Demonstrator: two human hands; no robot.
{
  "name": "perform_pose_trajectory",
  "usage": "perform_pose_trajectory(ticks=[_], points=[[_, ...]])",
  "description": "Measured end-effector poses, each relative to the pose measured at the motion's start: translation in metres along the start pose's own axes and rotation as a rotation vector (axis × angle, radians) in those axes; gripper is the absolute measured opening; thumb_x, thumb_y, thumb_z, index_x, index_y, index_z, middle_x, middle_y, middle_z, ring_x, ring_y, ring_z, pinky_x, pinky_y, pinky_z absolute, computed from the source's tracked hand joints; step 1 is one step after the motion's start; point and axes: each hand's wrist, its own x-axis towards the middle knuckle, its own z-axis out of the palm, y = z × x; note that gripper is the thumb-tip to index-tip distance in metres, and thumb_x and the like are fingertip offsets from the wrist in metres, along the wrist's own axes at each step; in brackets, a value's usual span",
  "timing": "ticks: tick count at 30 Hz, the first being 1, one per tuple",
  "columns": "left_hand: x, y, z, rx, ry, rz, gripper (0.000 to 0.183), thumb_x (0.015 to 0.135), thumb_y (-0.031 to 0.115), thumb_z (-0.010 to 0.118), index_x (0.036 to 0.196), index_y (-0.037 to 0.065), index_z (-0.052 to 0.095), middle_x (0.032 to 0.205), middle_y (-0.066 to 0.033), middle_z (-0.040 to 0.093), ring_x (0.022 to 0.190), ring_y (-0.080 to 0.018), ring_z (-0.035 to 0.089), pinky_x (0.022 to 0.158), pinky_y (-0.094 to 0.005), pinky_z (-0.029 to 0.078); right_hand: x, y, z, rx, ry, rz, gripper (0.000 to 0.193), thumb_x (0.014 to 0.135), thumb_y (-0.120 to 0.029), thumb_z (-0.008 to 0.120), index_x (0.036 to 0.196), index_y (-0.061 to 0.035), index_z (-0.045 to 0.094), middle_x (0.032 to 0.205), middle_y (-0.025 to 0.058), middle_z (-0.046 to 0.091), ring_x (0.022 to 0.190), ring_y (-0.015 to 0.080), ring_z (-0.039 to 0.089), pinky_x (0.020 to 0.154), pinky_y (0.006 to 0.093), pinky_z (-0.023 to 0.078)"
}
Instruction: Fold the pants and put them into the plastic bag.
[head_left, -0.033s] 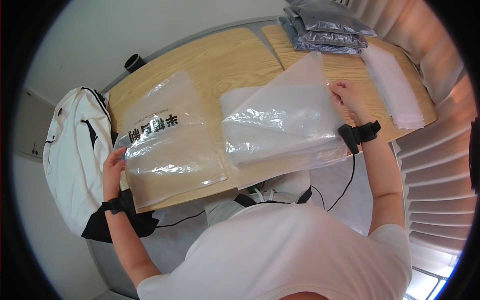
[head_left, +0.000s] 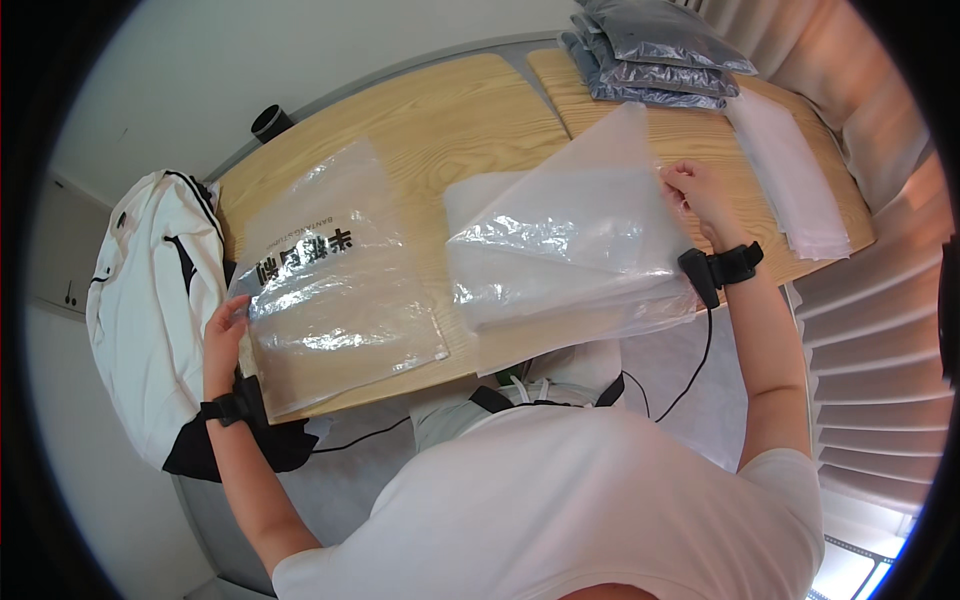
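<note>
My left hand (head_left: 226, 330) is closed at the left edge of a clear plastic bag with dark printing (head_left: 330, 290), which lies flat and wrinkled on the table's left part. To its right is a stack of plain clear plastic bags (head_left: 560, 240), its top sheet slanting up to a raised corner at the far side. At the right edge of that top bag, the fingers of my right hand (head_left: 695, 195) are pinched together on the thin film. Both wrists wear black straps with a small device.
Several grey packed bags (head_left: 660, 50) are piled at the far right of the wooden table (head_left: 470, 110). Nearer, a folded stack of clear bags (head_left: 790, 180) lies by the curtain (head_left: 870, 330). A white jacket (head_left: 150, 300) hangs at the left; a black cup (head_left: 270, 123) stands behind the table edge.
</note>
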Motion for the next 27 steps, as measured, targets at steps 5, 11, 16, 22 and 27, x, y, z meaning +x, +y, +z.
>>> perform_pose_trajectory(ticks=[5, 11, 16, 22, 27], points=[[-0.019, 0.067, 0.023, 0.513, 0.003, 0.267, 0.039, 0.084, 0.002, 0.055, 0.123, 0.006, 0.053, 0.132, -0.0154, 0.046, 0.120, -0.0264, 0.044, 0.099, -0.0327, 0.035, -0.003, 0.005, -0.005, 0.015, -0.017, 0.067, 0.015, 0.087, -0.016, 0.058, 0.078, -0.0049, 0.057, 0.068, 0.0037, 0.062, 0.055, 0.0069, 0.050, 0.049, 0.0217, 0.037], [-0.027, 0.203, 0.152, 0.373, -0.656, 0.664, 0.041, 0.085, 0.003, 0.053, 0.125, 0.010, 0.053, 0.143, -0.0170, 0.034, 0.133, -0.0322, 0.030, 0.107, -0.0380, 0.025, -0.006, 0.018, -0.017, 0.063, -0.012, 0.102, 0.016, 0.089, -0.021, 0.056, 0.083, -0.0065, 0.059, 0.069, -0.0006, 0.059, 0.056, 0.0056, 0.049, 0.049, 0.0198, 0.037], [0.011, 0.166, 0.228, 0.441, -0.721, 0.899, 0.041, 0.085, 0.005, 0.054, 0.126, 0.013, 0.053, 0.144, -0.0178, 0.031, 0.132, -0.0354, 0.029, 0.107, -0.0391, 0.026, -0.023, 0.010, -0.009, 0.109, -0.071, 0.116, 0.017, 0.089, -0.022, 0.057, 0.087, -0.0061, 0.061, 0.071, -0.0011, 0.059, 0.057, 0.0050, 0.048, 0.052, 0.0190, 0.037], [0.025, 0.167, 0.251, 0.087, -0.544, 0.492, 0.037, 0.089, 0.007, 0.051, 0.126, 0.006, 0.052, 0.134, -0.0147, 0.045, 0.120, -0.0258, 0.045, 0.099, -0.0355, 0.038, -0.036, 0.016, -0.013, 0.118, -0.198, 0.111, 0.018, 0.089, -0.022, 0.060, 0.091, -0.0046, 0.064, 0.080, -0.0003, 0.064, 0.064, 0.0033, 0.049, 0.061, 0.0167, 0.039], [0.033, 0.157, 0.252, -0.440, -0.536, 0.017, 0.044, 0.086, 0.004, 0.051, 0.130, 0.003, 0.047, 0.081, -0.0003, 0.057, 0.067, -0.0087, 0.052, 0.064, -0.0218, 0.044, -0.028, 0.019, -0.003, 0.107, -0.197, 0.170, 0.016, 0.087, -0.020, 0.060, 0.089, -0.0051, 0.064, 0.079, -0.0012, 0.064, 0.066, 0.0039, 0.048, 0.061, 0.0192, 0.037]])
